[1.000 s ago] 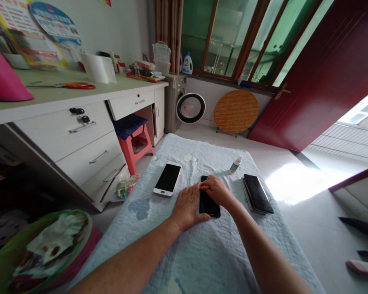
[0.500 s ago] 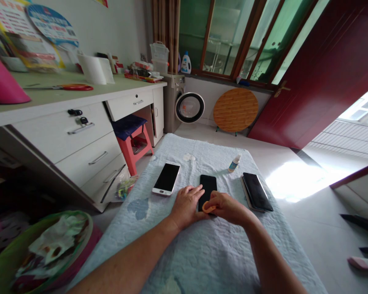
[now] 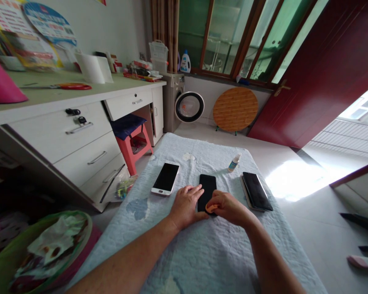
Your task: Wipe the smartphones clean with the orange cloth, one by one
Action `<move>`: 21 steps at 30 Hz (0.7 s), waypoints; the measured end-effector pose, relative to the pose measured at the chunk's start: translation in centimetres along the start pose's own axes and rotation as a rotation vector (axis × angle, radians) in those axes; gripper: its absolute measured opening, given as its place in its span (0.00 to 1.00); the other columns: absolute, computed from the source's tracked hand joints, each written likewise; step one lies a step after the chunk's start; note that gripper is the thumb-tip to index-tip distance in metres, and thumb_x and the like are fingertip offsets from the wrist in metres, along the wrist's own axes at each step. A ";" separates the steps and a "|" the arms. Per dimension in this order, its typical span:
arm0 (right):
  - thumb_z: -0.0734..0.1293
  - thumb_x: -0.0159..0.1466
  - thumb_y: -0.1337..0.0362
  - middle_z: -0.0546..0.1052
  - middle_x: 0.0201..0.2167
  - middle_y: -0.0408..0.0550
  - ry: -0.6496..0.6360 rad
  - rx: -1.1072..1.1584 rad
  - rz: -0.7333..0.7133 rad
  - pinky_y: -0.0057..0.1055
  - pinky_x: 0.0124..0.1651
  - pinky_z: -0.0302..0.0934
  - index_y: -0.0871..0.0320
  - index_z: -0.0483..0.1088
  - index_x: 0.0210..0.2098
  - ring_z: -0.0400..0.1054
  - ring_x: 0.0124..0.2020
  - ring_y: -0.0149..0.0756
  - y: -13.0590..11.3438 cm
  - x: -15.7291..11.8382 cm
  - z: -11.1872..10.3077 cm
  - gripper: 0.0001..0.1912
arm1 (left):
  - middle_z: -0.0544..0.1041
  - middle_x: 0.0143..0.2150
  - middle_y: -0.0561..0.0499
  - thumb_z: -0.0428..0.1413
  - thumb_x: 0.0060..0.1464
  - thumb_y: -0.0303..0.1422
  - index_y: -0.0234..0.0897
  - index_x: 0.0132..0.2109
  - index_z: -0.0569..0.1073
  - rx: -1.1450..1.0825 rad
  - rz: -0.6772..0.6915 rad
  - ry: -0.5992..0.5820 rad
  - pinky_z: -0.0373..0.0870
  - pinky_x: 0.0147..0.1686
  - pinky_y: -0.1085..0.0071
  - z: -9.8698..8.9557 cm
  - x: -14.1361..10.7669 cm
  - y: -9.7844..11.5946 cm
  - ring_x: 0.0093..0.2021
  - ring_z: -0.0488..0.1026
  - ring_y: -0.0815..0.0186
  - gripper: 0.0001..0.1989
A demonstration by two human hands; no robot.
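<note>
From my remote view I am keeping both hands at the black phone (image 3: pixel 207 185), which is lying flat on the cloth-covered counter (image 3: pixel 184 249), between a white phone and a dark phone. My left hand (image 3: pixel 186 205) is spreading wide, its fingertips resting on the phone's left side and its thumb reaching along the near end. My right hand (image 3: pixel 229 208) is closing narrow, pinching an orange pad (image 3: pixel 211 208) against the near part of the screen. I am seeing only a little of the pad, as the fingers are covering the rest.

To the left, the white phone (image 3: pixel 166 179) is lying face up, apart from my hands. To the right, the dark phone (image 3: pixel 257 191) is resting on a paler flat item (image 3: pixel 245 193), of which only an edge is showing. A small spray bottle (image 3: pixel 234 163) is standing beyond them, near the dark phone.

Past the counter, a pink stool (image 3: pixel 135 150) is standing beside a white desk (image 3: pixel 88 134), which is carrying red-handled scissors (image 3: pixel 75 86) and a white paper roll (image 3: pixel 93 68). A washing machine (image 3: pixel 172 98) is standing with its round door open, and a round wooden board (image 3: pixel 235 109) is leaning by the wall. A basket (image 3: pixel 93 241) holding crumpled items is sitting at the lower left.
</note>
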State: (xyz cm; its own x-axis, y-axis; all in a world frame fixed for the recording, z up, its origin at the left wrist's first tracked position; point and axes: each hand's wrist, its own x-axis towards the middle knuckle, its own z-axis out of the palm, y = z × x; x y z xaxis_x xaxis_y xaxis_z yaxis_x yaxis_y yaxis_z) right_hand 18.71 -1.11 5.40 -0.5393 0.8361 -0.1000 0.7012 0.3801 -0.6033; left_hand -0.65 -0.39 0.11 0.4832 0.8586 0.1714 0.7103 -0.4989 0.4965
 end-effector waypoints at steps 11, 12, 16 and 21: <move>0.62 0.58 0.74 0.68 0.32 0.44 0.248 -0.028 0.027 0.25 0.37 0.56 0.55 0.77 0.34 0.64 0.32 0.29 1.8 1.7 1.3 0.13 | 0.64 0.64 0.49 0.65 0.40 0.51 0.45 0.60 0.66 -0.012 -0.003 -0.014 0.58 0.58 0.52 -0.5 0.0 0.4 0.60 0.61 0.48 0.40; 0.62 0.59 0.73 0.68 0.31 0.44 0.297 -0.046 0.048 0.26 0.37 0.56 0.56 0.77 0.35 0.64 0.32 0.29 2.4 2.1 1.3 0.13 | 0.64 0.64 0.49 0.65 0.41 0.50 0.45 0.60 0.65 -0.014 -0.004 -0.016 0.57 0.58 0.52 -0.5 0.0 0.4 0.60 0.61 0.48 0.40; 0.61 0.63 0.66 0.68 0.31 0.45 0.507 -0.132 0.180 0.27 0.37 0.56 0.57 0.76 0.36 0.64 0.33 0.31 4.3 3.3 1.5 0.11 | 0.64 0.64 0.49 0.66 0.40 0.49 0.44 0.60 0.65 -0.013 -0.001 -0.003 0.57 0.58 0.53 -0.4 0.0 0.4 0.60 0.60 0.48 0.40; 0.59 0.64 0.67 0.67 0.33 0.46 0.605 -0.178 0.249 0.26 0.39 0.57 0.58 0.75 0.38 0.63 0.35 0.32 5.0 4.0 2.0 0.12 | 0.63 0.65 0.47 0.65 0.40 0.50 0.43 0.60 0.66 0.008 -0.006 -0.002 0.57 0.59 0.53 -0.1 0.1 0.2 0.60 0.60 0.48 0.40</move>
State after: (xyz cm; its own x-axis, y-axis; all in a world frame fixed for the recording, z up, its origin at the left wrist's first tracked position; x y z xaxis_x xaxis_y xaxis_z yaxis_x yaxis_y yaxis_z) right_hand 19.15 3.40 0.42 -0.0319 0.9617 0.2724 0.8647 0.1632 -0.4751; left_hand -0.49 -0.44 0.34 0.4800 0.8613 0.1664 0.7173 -0.4946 0.4907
